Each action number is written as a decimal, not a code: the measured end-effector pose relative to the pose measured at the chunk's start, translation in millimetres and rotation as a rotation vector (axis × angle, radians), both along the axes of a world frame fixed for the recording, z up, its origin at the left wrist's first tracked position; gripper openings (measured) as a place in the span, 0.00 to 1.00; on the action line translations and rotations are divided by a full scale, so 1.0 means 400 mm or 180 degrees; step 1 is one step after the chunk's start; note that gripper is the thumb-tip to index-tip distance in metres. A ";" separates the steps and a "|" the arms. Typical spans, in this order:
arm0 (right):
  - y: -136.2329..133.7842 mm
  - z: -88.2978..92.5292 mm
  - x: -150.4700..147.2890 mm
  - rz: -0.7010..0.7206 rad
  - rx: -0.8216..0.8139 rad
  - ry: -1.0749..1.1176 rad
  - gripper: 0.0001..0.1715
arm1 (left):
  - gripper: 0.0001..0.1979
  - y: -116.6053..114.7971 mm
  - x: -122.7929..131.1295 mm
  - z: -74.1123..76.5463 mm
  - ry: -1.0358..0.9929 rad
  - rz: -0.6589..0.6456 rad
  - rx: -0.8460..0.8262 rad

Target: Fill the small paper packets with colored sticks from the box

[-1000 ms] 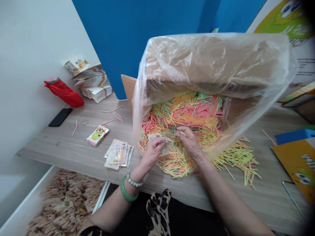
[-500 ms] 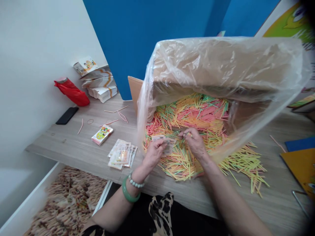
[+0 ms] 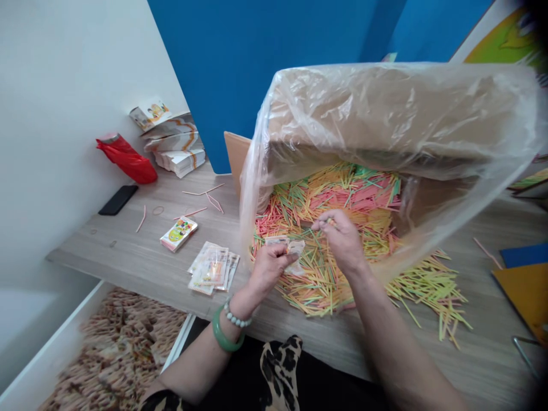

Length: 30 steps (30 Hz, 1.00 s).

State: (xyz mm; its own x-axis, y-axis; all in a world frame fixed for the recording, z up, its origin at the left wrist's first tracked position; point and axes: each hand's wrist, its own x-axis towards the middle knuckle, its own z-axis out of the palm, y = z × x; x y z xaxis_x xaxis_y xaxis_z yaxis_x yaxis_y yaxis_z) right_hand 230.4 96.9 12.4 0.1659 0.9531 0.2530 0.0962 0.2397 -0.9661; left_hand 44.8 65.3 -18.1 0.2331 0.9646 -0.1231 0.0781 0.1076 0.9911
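Note:
My left hand (image 3: 270,264) is closed on a small clear plastic packet (image 3: 295,249) with a printed, striped edge. The packet looks creased beside my thumb. My right hand (image 3: 340,237) is also closed, with the tips of thin coloured sticks (image 3: 330,222) showing at its fingers; how many it holds is hidden. Both hands are above a heap of thin yellow, green, orange and pink sticks (image 3: 314,291). These spill from a cardboard box (image 3: 385,117) lined with a clear plastic bag (image 3: 252,188). Left of my left hand lies a small pile of similar packets (image 3: 214,268).
A small printed card box (image 3: 178,233), loose pink straws (image 3: 141,218) and a black phone (image 3: 119,200) lie on the table's left. Behind them are a red-wrapped object (image 3: 128,161) and stacked flat cartons (image 3: 180,162). A white drawer (image 3: 47,348) below holds many small wrapped pieces.
The packet in my left hand has gone from flat to creased, and my left thumb now reaches out over it. My right hand has shifted slightly up, its fingers still closed.

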 end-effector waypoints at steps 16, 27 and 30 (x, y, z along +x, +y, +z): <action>-0.065 0.055 -0.137 -0.0001 0.0714 0.1293 0.08 | 0.22 -0.009 0.001 0.046 -0.0227 -0.0462 -0.0639; -0.076 0.048 -0.143 -0.0400 0.1091 0.0762 0.05 | 0.18 -0.017 0.005 0.055 -0.0351 -0.0829 -0.0926; -0.094 0.038 -0.143 -0.0415 0.1051 0.0696 0.05 | 0.17 -0.013 0.008 0.049 -0.0348 -0.0613 -0.0908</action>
